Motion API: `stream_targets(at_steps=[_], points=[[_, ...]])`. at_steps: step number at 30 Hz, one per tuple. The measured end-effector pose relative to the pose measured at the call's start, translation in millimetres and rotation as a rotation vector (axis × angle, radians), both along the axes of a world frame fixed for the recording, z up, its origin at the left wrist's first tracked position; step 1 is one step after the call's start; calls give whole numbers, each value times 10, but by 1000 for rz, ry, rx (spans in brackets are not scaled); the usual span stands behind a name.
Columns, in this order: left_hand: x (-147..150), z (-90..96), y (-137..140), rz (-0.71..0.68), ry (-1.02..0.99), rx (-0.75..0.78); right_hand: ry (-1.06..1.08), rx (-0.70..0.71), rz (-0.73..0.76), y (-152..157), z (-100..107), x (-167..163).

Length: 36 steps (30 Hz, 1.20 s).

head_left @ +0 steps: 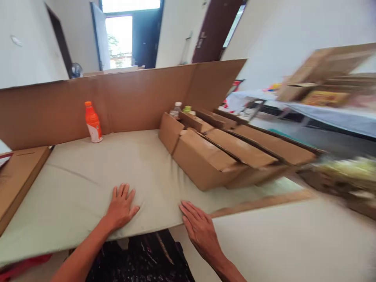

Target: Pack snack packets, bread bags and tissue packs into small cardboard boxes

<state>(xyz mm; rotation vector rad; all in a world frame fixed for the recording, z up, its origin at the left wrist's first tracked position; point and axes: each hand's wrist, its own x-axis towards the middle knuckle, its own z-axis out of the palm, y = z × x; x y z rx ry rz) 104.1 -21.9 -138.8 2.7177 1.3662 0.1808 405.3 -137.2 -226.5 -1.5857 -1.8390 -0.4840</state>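
Tablecloth (126, 156) under left hand (120, 209), fingers spread, right hand (201, 229) at edge, fingers together, cardboard boxes (195, 164) holding bottles (176, 111)

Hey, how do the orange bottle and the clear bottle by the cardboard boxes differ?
The orange bottle has an orange cap; the clear bottle has a whitish one. The orange bottle shows whole on the pale cloth, while the cardboard boxes hide the clear bottle's lower part. Both are capped.

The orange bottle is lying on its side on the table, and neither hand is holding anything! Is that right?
Not quite: the head view shows the orange bottle standing up on the table. The left hand and right hand do hold nothing.
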Motion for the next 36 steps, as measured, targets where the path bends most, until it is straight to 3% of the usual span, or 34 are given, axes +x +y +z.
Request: stream_targets(at_steps=[6, 12, 19, 27, 32, 36], points=[[-45, -157, -435, -131, 50, 172, 51, -62, -2, -118, 99, -20], [-121, -220, -739, -259, 16, 596, 178, -14, 73, -220, 184, -58], [-18, -181, -840, -238, -83, 655, 401, -38, 129, -262, 462, 72], [56, -351, -964, -169, -128, 647, 536, 55, 94, -64, 640, 255], [29, -411, -1035, -193, -140, 674, 847, 113, -136, 238, 1050, 621], [-89, -349, -881, -303, -202, 697, 1021, 156, -101, 560, 1408, 910]])
